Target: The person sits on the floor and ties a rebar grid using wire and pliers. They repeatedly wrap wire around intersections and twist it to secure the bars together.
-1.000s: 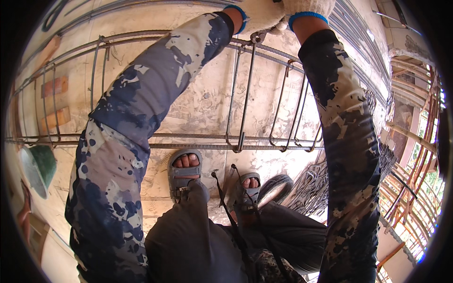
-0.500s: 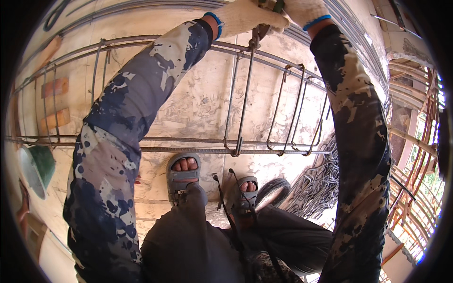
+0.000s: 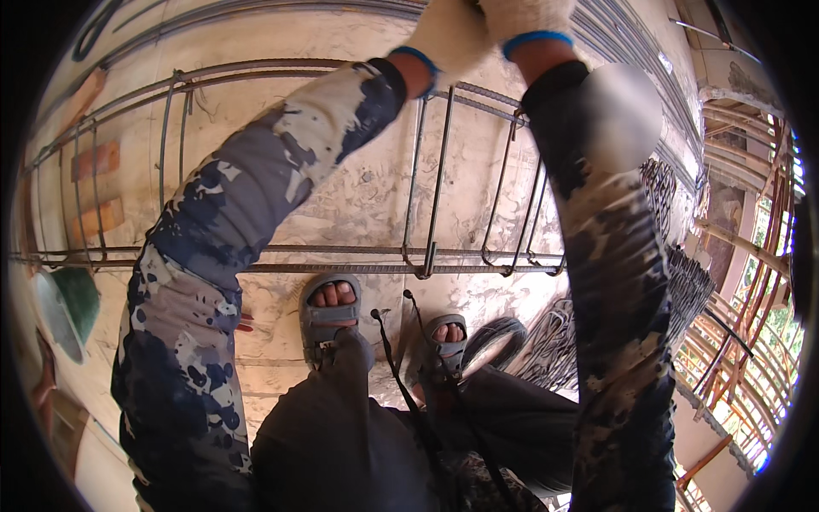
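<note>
My left hand (image 3: 452, 41) and my right hand (image 3: 531, 24), both in pale work gloves with blue cuffs, are close together at the top edge. Their fingers are cut off or blurred, so what they hold is hidden. They are above the far bars of a steel rebar cage (image 3: 333, 270), which lies across the floor in front of my feet. Several bent steel stirrups (image 3: 443, 175) link its far and near bars. My right sleeve covers part of the cage's right end.
A pile of bent steel pieces (image 3: 546, 346) lies to the right of my sandalled feet (image 3: 333, 299). Long steel bars (image 3: 290, 8) run along the far side. Reddish blocks (image 3: 98, 218) and a green scoop-like thing (image 3: 75, 307) are at left. Poles (image 3: 751, 367) stand at right.
Both hands have risen toward the top edge; the right forearm has swung left. The green-handled tool that was at the far bar between the hands no longer shows.
</note>
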Demonstrator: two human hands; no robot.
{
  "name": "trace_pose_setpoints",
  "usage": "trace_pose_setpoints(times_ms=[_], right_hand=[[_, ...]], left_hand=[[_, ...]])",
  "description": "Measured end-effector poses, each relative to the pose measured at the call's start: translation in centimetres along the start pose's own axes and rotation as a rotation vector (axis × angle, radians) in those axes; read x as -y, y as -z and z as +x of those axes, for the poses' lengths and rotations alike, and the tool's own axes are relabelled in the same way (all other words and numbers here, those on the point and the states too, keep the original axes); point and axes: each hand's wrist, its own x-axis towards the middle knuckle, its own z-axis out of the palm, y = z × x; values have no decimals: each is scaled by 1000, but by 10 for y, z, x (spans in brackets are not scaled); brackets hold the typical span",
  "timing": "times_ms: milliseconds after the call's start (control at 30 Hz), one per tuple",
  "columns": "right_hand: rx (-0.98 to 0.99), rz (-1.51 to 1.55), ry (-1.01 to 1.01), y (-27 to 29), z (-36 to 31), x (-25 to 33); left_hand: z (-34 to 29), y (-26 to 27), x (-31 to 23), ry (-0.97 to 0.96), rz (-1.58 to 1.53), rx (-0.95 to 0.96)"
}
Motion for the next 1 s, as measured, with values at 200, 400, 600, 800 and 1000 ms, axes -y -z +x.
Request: trace_pose_setpoints(times_ms=[200,400,600,800,1000], right_hand=[[463,672,-276,26,17,-2],[487,729,-469,28,3,19],[1043,1154,-538,22,34,-5],[376,350,-140,26,-3,41],[521,712,-90,20,34,-30]], left_hand=[[13,6,-43,506,-77,186],[9,5,-29,290,371,24],[22,42,-37,593,-429,456],[-5,-5,-18,433,-391,71],[20,2,-39,614,-252,342]])
